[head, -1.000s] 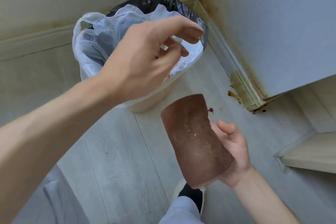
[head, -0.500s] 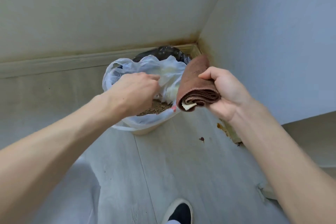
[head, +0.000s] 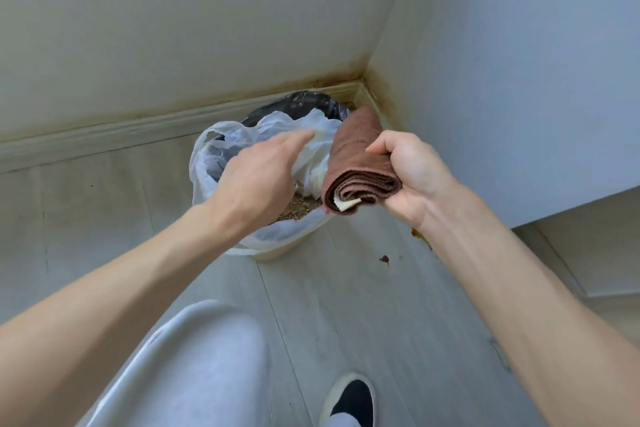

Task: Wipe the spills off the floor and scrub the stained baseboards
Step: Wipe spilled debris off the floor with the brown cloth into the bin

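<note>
My right hand (head: 412, 177) grips a folded brown cloth (head: 356, 163) with a pale edge showing at its fold, held just right of the waste bin (head: 277, 253). My left hand (head: 263, 177) reaches over the bin, fingers stretched out against the crumpled white plastic bag (head: 221, 149) that lines it. Brown dirt lies inside the bin. A dark red spot (head: 384, 258) and an orange spill (head: 417, 234) mark the pale floor by the right wall. The baseboard (head: 346, 88) in the corner carries brown stains.
A black bag (head: 301, 104) shows at the bin's far rim. My grey-trousered knee (head: 201, 357) and a black and white shoe (head: 353, 399) are below. A pale step or ledge (head: 588, 253) juts out at the right.
The cloth went from hanging low in my right hand to folded and raised beside the bin. My left hand has uncurled and reaches further into the white bag. The view has pulled back.
</note>
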